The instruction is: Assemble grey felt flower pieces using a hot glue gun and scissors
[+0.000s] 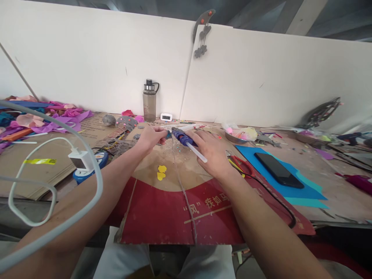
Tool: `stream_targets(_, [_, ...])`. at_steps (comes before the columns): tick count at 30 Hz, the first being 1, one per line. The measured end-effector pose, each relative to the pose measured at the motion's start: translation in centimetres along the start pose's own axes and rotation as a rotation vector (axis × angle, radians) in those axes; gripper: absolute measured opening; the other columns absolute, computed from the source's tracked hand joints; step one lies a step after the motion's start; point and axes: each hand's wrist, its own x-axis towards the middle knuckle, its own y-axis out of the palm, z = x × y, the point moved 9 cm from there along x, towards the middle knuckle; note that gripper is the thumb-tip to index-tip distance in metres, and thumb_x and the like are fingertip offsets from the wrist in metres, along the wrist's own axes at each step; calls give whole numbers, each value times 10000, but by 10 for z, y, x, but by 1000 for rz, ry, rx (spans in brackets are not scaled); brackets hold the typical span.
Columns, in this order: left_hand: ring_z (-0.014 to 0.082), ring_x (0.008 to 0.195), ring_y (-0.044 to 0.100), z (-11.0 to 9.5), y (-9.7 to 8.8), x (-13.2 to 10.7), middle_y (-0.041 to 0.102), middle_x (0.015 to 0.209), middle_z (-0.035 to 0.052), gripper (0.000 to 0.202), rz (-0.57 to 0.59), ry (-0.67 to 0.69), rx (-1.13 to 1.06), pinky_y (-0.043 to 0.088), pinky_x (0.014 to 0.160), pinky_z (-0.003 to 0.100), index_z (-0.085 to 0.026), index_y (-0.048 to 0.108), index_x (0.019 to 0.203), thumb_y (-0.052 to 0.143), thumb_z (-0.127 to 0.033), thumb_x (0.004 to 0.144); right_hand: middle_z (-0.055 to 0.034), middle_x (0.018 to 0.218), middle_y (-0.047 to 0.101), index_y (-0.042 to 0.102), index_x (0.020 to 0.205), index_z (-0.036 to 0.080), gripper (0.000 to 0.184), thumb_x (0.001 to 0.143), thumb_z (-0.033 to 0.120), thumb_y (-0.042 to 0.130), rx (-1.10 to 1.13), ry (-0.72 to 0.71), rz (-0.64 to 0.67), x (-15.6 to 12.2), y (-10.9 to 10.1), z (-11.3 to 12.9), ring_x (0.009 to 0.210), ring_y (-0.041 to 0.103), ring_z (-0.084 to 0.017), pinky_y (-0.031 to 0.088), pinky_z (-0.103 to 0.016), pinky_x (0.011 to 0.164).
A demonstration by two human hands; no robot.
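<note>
In my right hand (210, 149) is a blue hot glue gun (181, 136), a translucent glue stick (197, 152) poking out of its back end toward me. Its nozzle points away, close to my left hand (153, 137). Thumb and fingers of that left hand pinch a small dark teal piece (169, 134), whose exact shape is too small to make out. Below both hands, yellow flower-shaped cutouts (161, 173) lie on the red and brown cardboard (157, 217). A thin grey cord (183, 190) runs down the cardboard's middle.
A water bottle (149, 102) and small digital clock (166, 117) stand at the back. At left are crumpled coloured papers (58, 116), a white cable (97, 170) and a charger (80, 160). At right, red-handled scissors (244, 166) and a phone (278, 169) on blue sheets (250, 152).
</note>
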Motion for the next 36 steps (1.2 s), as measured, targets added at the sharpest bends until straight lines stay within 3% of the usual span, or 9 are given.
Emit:
stream_targets(5, [72, 440, 515, 3, -1, 0, 568, 497, -7, 64, 0, -38, -95, 480, 510, 218, -109, 641, 654, 656, -90, 713, -107, 1149, 635, 512, 1222, 215, 383, 840, 230, 492, 395, 310, -148, -4, 4, -43, 1007, 593, -257, 465, -416, 867])
stream_targets(9, [67, 453, 515, 5, 0, -1, 574, 505, -6, 43, -2, -58, -130, 479, 508, 209, -104, 647, 678, 675, -95, 709, -62, 824, 658, 522, 959, 200, 156, 818, 262, 494, 651, 747, 31, -18, 50, -89, 643, 578, -189, 485, -355, 636])
stream_targets(12, [63, 456, 519, 3, 1, -2, 580, 512, -4, 50, 5, -50, -125, 472, 504, 202, -104, 646, 687, 688, -120, 711, -115, 782, 645, 513, 790, 187, 85, 785, 262, 551, 519, 861, 142, -26, 61, -107, 687, 597, -231, 478, -405, 692])
stream_targets(17, [64, 469, 541, -9, 1, -5, 613, 552, -1, 110, -11, 62, -129, 494, 538, 209, -108, 660, 735, 709, -202, 704, -222, 1031, 613, 527, 820, 152, 169, 774, 298, 599, -8, 738, -150, -20, 11, -99, 1101, 525, -357, 366, -530, 951])
stream_targets(19, [71, 473, 548, -14, 3, -7, 616, 559, -2, 132, -16, 104, -113, 498, 537, 215, -108, 664, 750, 710, -219, 696, -165, 1015, 623, 508, 882, 172, 169, 815, 323, 542, 243, 669, -206, -13, 12, -79, 1035, 567, -295, 419, -477, 914])
stream_targets(23, [74, 468, 542, -22, 6, -11, 621, 581, -4, 150, -15, 185, -37, 469, 488, 207, -118, 666, 759, 699, -248, 691, -68, 964, 633, 421, 1029, 237, 407, 733, 401, 648, 1022, 767, -27, 1, 57, -32, 803, 643, -212, 515, -369, 681])
stream_targets(26, [61, 426, 498, -24, 4, -12, 614, 572, -14, 143, -23, 223, 36, 411, 426, 191, -130, 669, 766, 682, -252, 693, -26, 862, 626, 385, 1027, 249, 476, 668, 259, 698, 1158, 814, 22, 10, 74, -13, 676, 629, -185, 495, -331, 590])
stream_targets(32, [56, 380, 467, -23, 2, -11, 623, 532, -7, 88, -21, 206, 93, 376, 394, 183, -130, 648, 730, 657, -209, 692, -19, 781, 574, 516, 814, 210, 92, 771, 148, 568, 496, 406, -215, 36, 33, -15, 746, 548, -178, 437, -336, 725])
stream_targets(36, [80, 436, 557, -19, 11, -14, 618, 510, -2, 46, 57, 119, 31, 467, 477, 195, -121, 632, 712, 657, -155, 695, -44, 810, 571, 582, 774, 201, 108, 846, 147, 522, 298, 175, -309, 39, 14, -7, 808, 536, -188, 414, -323, 760])
